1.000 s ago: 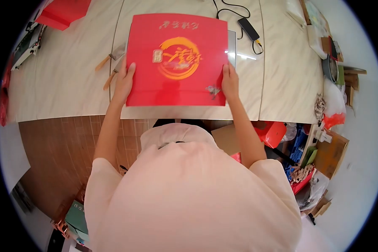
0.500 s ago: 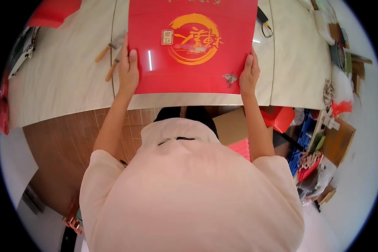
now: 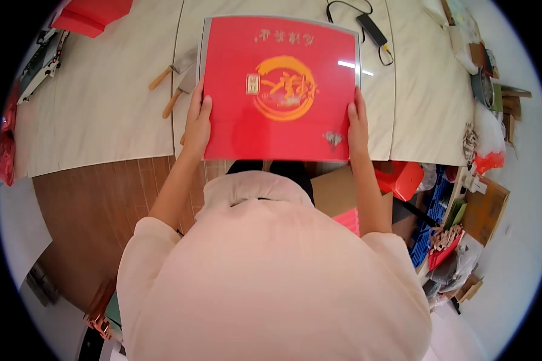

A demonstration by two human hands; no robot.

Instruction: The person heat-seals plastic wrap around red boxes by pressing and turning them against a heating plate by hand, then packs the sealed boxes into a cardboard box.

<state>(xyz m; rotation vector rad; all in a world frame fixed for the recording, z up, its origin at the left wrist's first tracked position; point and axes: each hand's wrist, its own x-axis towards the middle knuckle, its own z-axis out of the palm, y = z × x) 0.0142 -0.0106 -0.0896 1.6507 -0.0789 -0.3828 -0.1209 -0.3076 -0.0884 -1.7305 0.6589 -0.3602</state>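
Note:
A glossy red sheet or panel [image 3: 229, 132] with an orange ring and gold characters lies between my hands, its print upside down. Grey, glassy borders show along its left, right and far edges. My left hand [image 3: 197, 126] grips the left edge, thumb on top. On the right edge my right hand [image 3: 358, 129] does the same, fingers partly hidden. Left of the panel, a scraper with a wooden handle [image 3: 161, 78] rests on the table, and a second scraper [image 3: 173, 103] lies closer to my left hand.
A black adapter [image 3: 372, 30] with a cable lies on the pale table [image 3: 114, 90], back right. A red box [image 3: 93, 15] and a metal device [image 3: 44, 63] are at the left. A red stool [image 3: 403, 179], cardboard and a blue crate [image 3: 430, 222] stand below right.
Since half a second ago the panel and both hands appear lower in view, and its far edge shows again. Grey borders are now visible around the red surface.

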